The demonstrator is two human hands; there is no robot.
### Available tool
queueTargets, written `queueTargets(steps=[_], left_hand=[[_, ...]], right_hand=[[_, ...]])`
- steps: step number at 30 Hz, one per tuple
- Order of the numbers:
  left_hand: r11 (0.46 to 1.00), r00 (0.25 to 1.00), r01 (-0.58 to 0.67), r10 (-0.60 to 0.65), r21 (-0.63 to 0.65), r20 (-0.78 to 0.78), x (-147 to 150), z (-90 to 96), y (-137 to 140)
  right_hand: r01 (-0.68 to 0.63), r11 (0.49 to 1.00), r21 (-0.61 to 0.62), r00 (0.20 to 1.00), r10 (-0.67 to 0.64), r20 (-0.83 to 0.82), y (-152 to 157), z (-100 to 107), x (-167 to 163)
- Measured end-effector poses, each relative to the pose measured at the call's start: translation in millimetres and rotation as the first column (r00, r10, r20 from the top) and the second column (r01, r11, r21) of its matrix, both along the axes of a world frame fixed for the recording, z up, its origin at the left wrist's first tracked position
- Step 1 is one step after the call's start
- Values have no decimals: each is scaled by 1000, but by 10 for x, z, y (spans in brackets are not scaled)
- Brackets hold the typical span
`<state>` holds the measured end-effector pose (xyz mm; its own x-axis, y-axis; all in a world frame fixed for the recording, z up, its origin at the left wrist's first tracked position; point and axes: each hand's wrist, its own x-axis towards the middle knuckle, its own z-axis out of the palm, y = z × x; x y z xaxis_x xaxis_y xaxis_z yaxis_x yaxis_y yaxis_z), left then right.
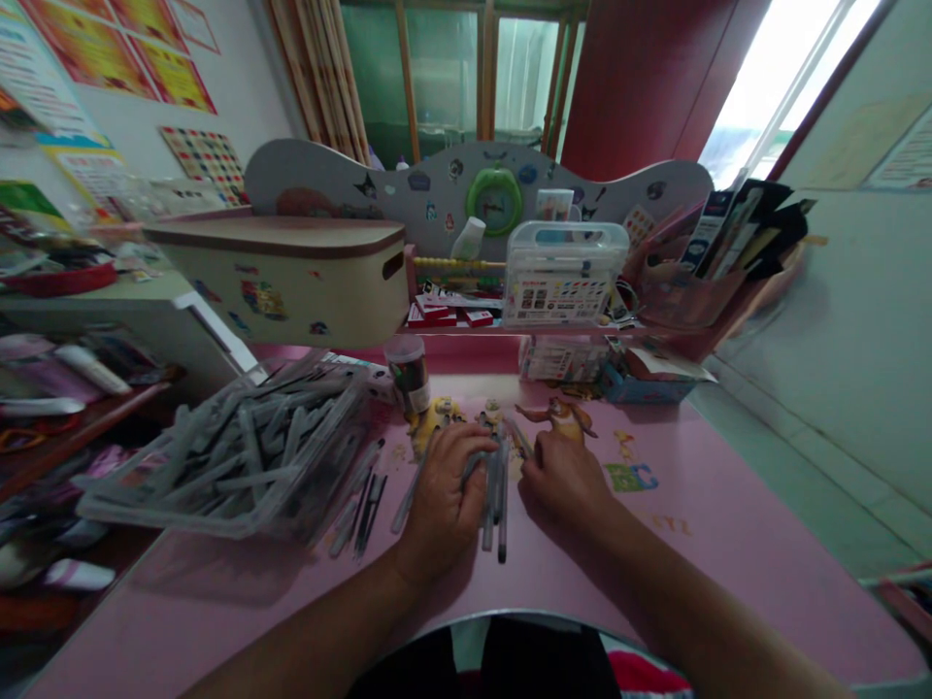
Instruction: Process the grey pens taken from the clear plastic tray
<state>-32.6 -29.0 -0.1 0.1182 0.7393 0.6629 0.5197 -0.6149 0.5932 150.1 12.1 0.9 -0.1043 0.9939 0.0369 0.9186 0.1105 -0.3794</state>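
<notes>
Several slim grey pens (490, 510) lie lengthwise on the pink desk in front of me, some dark-tipped. My left hand (446, 490) curls over them from the left, its fingers closed round part of the bunch. To the right, my right hand (564, 481) is closed in a pinch. A thin grey pen (521, 442) sticks out from its fingertips, angled up to the left. Left of my left hand, more pens (370, 510), some black, rest beside a clear plastic bin (240, 524) heaped with grey pens or pen tubes (251, 437).
Behind the pens stands a clear jar (408, 374). The shelf above holds a cream storage box (291, 291), a clear carry case (565, 277) and a green clock (495, 202). A blue box (645, 386) sits at the back right, below a pink holder (691, 291) with stationery.
</notes>
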Motion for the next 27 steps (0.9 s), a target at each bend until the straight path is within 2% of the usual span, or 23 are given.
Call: queueTargets(steps=[2,4,7,9,12,14,15,16,17,18,20,22,23,25,27], left_hand=[[999,998,-30,32,40,-58,5,-2,5],[995,987,-67,78,79,-141,21,-10,10],[990,947,-93,122,110,-298,35,-23,24],[991,913,-69,109,116,-392,15,-15,43],[998,899,-13,38,60,-437,-51,43,81],[998,949,-24,7,-50,-315,-85,94,103],[991,982,-28,3,-130,-189,-91,114,112],[973,1000,-9,4,-229,-22,-87,127,118],[941,985,45,14,-334,172,-75,133,123],[895,930,138,31,-425,367,-54,133,126],[786,737,364,85,-499,671,4,121,120],[710,582,504,141,-492,801,68,113,95],[685,547,539,157,-490,822,96,115,75],[649,533,575,164,-498,830,129,134,29],[627,537,596,153,-502,830,120,160,1]], right_hand=[[3,999,52,982,7,-188,48,-1,42],[-65,991,113,903,107,-417,69,-4,60],[-226,966,128,666,249,-703,30,4,40],[-330,938,104,493,266,-828,-22,21,16],[-453,892,-12,280,130,-951,-73,45,10],[-475,877,-72,178,15,-984,-69,50,26],[-450,890,-72,153,-2,-988,-57,51,36],[-402,914,-50,162,18,-987,-42,52,45],[-339,941,-11,206,63,-977,-27,55,51],[-278,960,29,273,108,-956,-16,58,53],[-219,972,87,394,170,-903,-11,65,42],[-268,959,87,424,199,-883,-34,71,17],[-322,944,67,409,203,-890,-53,74,3],[-447,894,6,385,199,-901,-95,81,-18],[-529,848,-40,410,213,-887,-124,91,-23]])
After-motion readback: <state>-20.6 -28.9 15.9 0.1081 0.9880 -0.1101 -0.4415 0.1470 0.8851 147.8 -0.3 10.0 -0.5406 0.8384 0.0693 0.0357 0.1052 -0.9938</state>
